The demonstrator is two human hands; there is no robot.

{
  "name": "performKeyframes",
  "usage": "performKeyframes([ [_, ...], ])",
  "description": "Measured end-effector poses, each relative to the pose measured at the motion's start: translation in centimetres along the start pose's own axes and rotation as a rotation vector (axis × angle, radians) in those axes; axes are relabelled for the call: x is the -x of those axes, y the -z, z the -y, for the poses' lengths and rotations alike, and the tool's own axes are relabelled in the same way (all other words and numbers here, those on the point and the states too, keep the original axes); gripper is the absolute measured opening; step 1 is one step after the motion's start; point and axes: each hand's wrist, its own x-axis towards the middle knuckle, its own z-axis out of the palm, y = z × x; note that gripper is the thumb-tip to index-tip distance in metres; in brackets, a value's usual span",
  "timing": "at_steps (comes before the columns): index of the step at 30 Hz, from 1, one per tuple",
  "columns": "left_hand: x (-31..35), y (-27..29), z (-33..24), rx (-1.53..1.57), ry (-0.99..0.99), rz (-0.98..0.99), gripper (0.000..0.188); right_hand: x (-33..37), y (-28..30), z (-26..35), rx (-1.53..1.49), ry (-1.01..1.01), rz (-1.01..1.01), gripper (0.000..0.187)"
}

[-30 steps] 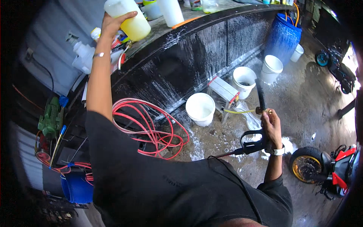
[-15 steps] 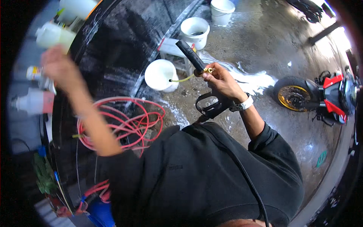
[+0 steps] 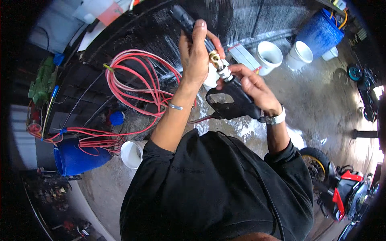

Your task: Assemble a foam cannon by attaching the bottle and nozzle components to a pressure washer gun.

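Observation:
My left hand [image 3: 196, 54] is wrapped around a black cylindrical nozzle [image 3: 183, 18], which points up and to the left. Its brass fitting [image 3: 215, 58] meets a silver coupling [image 3: 224, 72] at the front of a black pressure-washer spray gun [image 3: 241, 107]. My right hand [image 3: 257, 90] grips the gun just behind that coupling, thumb on top and fingers curled round the front. The trigger guard hangs below, and a hose runs from the handle toward my body. Partly hidden behind both hands stands a white bucket [image 3: 211, 80].
Coiled red hose [image 3: 120, 96] lies to the left, above a blue drum [image 3: 82, 156] and a white bucket [image 3: 130, 154]. Ahead right are more white buckets [image 3: 268, 56] and a grey step stool [image 3: 243, 56]. A motorcycle [image 3: 348, 186] stands at right on the wet floor.
My left hand has come from the far left, near the bottles, onto the nozzle. My right hand still holds the gun, its fingers now at the coupling. The view has turned left.

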Motion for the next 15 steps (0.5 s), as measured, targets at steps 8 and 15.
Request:
performKeyframes([
  [8,3.0,5.1,5.2,-0.03,0.342,-0.074,0.042,-1.9,-5.3,-7.9,-0.655,-0.42,-0.122,0.047],
  [15,3.5,6.9,7.5,0.014,0.336,0.001,0.045,-2.3,-7.2,-10.4,-0.84,-0.376,-0.178,0.033],
])
